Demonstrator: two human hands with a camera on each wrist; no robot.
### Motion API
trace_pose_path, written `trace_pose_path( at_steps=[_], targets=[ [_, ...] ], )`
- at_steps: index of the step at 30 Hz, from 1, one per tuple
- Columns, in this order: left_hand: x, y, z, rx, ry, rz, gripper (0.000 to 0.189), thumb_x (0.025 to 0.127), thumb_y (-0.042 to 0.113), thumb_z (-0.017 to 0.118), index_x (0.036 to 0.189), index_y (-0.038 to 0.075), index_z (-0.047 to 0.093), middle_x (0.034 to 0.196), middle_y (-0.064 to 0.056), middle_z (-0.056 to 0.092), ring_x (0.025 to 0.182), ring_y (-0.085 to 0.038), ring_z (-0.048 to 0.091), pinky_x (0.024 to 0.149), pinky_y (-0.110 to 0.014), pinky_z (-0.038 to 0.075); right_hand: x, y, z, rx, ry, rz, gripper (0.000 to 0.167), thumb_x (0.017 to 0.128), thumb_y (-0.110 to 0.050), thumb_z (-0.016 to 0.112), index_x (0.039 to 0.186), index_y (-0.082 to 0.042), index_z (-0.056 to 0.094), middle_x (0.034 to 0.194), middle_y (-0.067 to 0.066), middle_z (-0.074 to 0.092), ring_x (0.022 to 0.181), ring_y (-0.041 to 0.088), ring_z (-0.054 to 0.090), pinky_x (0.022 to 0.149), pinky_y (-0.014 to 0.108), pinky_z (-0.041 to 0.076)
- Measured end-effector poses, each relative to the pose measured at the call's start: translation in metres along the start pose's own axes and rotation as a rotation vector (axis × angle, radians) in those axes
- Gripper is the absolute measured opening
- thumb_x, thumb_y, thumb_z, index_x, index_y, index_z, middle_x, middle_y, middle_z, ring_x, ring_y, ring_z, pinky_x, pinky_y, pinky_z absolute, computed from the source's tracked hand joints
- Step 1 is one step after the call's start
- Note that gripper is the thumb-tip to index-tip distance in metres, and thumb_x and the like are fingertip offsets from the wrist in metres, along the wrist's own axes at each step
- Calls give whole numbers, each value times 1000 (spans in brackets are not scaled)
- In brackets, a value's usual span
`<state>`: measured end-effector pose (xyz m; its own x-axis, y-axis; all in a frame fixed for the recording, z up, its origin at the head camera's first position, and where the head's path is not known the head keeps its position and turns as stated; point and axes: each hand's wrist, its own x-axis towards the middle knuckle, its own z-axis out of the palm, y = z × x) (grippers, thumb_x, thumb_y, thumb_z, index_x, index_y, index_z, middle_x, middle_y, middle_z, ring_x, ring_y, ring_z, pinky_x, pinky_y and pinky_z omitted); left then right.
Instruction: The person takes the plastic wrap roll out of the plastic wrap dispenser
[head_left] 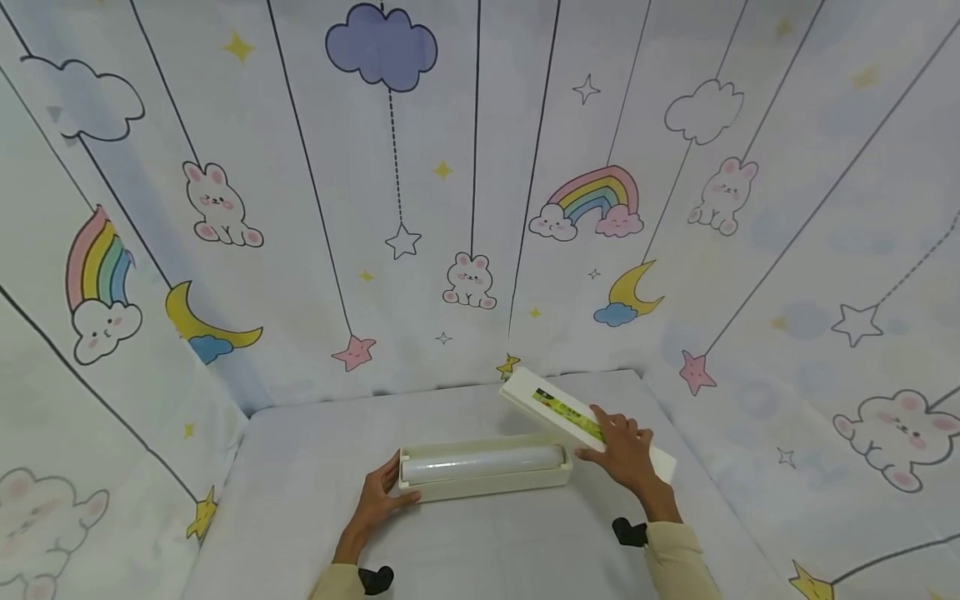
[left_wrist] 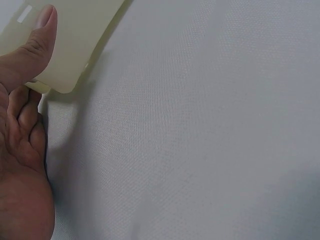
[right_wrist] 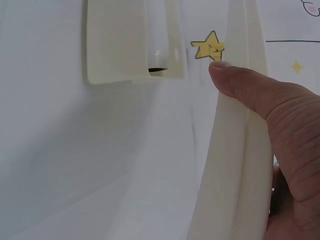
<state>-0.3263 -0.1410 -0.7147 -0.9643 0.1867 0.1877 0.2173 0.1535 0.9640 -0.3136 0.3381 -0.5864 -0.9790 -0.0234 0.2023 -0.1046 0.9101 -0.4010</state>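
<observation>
A long cream plastic wrap dispenser box (head_left: 495, 487) lies on the white cloth, its top off. Inside it a shiny roll of cling film (head_left: 483, 461) runs nearly its full length. My left hand (head_left: 377, 497) grips the box's left end, thumb on the front wall (left_wrist: 65, 45) and the other fingers behind the end. To the right, my right hand (head_left: 624, 450) holds the cream lid (head_left: 536, 398) tilted in the air, its yellow-green label facing up. In the right wrist view the thumb presses along the edge of the lid (right_wrist: 235, 150), beside the box's right end (right_wrist: 120, 45).
A white cloth (head_left: 300, 483) covers the table under the box. Behind and at both sides hang pale curtains (head_left: 420, 317) printed with rabbits, stars, clouds and rainbows, meeting the table's back edge. Dark bands (head_left: 630, 532) sit at both wrists.
</observation>
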Motion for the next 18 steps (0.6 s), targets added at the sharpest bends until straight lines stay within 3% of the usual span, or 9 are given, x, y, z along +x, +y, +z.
trace_pose_path(
  at_steps=[4,13,18],
  targets=[
    [-1,0,0,17,6,20,99,82,1,94,160,-17,37,164,-37,42,150,-50,52,115,-6,42,-3,-1,-4,7,-14,24,91,90,-41,88,164,-7,47,139,32,61,118,48,49,99,72,27],
    [0,2,1,-18,1,-83,101,83,1,94,164,-12,35,171,-28,38,157,-50,42,124,-16,39,-7,3,-6,-4,0,37,91,90,-42,89,163,-8,47,139,32,61,117,47,49,99,72,27],
    [1,2,2,-21,7,-68,101,82,1,94,164,-11,36,170,-28,40,155,-50,44,119,-10,40,-8,8,-7,-14,-4,51,94,89,-46,88,164,-8,46,140,32,61,117,47,50,99,72,29]
  ],
)
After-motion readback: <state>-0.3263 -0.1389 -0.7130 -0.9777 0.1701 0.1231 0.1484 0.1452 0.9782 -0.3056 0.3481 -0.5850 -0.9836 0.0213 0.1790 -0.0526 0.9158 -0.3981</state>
